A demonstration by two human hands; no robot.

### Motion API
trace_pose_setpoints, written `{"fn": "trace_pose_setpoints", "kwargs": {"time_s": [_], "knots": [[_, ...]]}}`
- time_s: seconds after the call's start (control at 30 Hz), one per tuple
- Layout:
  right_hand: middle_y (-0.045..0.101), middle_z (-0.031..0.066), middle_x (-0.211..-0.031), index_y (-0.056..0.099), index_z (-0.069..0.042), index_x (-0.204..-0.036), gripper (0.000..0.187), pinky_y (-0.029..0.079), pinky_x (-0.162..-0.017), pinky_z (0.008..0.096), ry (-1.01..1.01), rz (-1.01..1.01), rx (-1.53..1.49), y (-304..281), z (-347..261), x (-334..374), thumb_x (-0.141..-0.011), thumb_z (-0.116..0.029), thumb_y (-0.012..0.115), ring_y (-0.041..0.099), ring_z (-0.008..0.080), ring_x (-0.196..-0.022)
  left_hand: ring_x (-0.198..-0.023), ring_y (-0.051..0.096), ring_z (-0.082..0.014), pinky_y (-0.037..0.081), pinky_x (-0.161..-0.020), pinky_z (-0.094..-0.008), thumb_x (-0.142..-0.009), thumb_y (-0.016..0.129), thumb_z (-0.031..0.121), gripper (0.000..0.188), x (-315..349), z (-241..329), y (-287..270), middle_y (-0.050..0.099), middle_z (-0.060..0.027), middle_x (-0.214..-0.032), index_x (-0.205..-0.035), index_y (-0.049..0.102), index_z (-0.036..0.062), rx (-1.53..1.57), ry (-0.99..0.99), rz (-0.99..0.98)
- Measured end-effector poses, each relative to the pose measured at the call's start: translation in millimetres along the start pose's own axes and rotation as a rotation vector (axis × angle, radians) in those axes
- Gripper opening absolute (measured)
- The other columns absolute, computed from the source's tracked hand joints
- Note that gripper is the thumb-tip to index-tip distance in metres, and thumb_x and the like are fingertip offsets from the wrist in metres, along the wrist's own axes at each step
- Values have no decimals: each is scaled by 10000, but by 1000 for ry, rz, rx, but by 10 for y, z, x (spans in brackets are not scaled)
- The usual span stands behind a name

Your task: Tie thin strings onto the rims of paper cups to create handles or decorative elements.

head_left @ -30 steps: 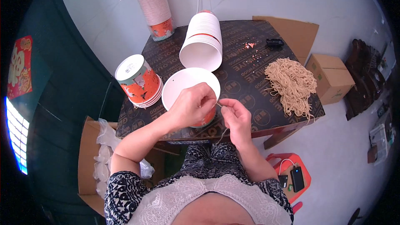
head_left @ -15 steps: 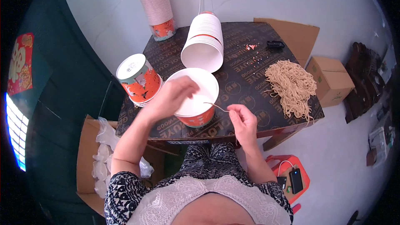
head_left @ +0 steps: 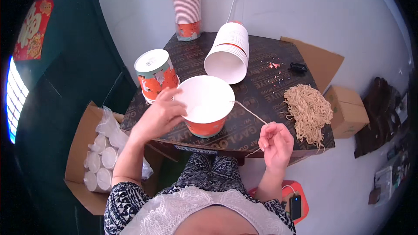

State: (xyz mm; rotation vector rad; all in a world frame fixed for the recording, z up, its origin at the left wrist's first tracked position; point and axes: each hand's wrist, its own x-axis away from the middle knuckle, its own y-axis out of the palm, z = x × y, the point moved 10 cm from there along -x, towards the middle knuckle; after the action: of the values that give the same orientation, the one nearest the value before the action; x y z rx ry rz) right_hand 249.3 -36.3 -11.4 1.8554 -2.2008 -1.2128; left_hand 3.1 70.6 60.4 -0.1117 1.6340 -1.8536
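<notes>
A white-lined paper bucket, orange and green outside, stands upright near the table's front edge with its mouth up. My left hand is at its left rim, fingers curved and apart; I cannot tell whether they press on the rim. From the right rim a thin beige cord runs to my right hand, which pinches it between thumb and finger. The cord's tail hangs below that hand toward the table edge. Behind my left hand an upside-down orange bucket stands with its pale base up.
A nested stack of buckets lies on its side at the back; a taller wrapped stack stands behind. Right of these are a heap of beige cords, scattered beads and a black object. A carton sits at lower left.
My left hand has come out of the bucket's mouth to its left rim. My right hand has moved right, drawing the cord out longer. The whole view has shifted.
</notes>
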Motion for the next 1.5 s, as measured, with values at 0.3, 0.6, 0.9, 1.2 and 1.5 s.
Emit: {"fn": "trace_pose_setpoints", "kwargs": {"time_s": [0.3,0.6,0.9,1.2,1.5], "knots": [[565,127,-1170,555,109,-1242,565,440,-732,244,-54,-399,277,1006,-45,80,-960,-378,606,548,135,-857,-1012,570,-392,493,-850,-436,-741,645,30,592,-375,808,373,567,-243,-1110,-1302,480,-53,83,116,429],[630,189,-1078,541,102,-1196,495,461,-757,333,-63,-109,-201,707,193,-120,-1006,-353,495,568,192,-838,-1081,627,-341,515,-900,-367,-861,505,-134,277,-17,693,350,607,-229,-1213,-1109,607,-66,615,116,669],[615,137,-1013,583,29,-1160,380,408,-712,321,23,-65,-414,724,544,-177,-987,-280,446,527,180,-761,-910,651,-146,527,-823,-292,-896,647,34,372,287,456,1194,659,-108,-998,-1245,539,-39,1225,-243,425],[553,164,-1170,636,21,-1102,226,465,-835,340,-325,213,873,545,216,94,-920,-63,532,565,234,-962,-641,631,-93,501,-578,-272,-921,641,91,113,492,318,1251,666,-62,-691,-925,655,-22,973,-440,125],[685,187,-976,637,50,-1092,217,550,-724,353,-171,-388,891,1113,494,271,-892,-33,621,701,307,-843,-666,656,-307,510,-589,-367,-854,656,70,94,443,454,624,656,-173,-736,-906,660,-8,599,-224,148]]}}
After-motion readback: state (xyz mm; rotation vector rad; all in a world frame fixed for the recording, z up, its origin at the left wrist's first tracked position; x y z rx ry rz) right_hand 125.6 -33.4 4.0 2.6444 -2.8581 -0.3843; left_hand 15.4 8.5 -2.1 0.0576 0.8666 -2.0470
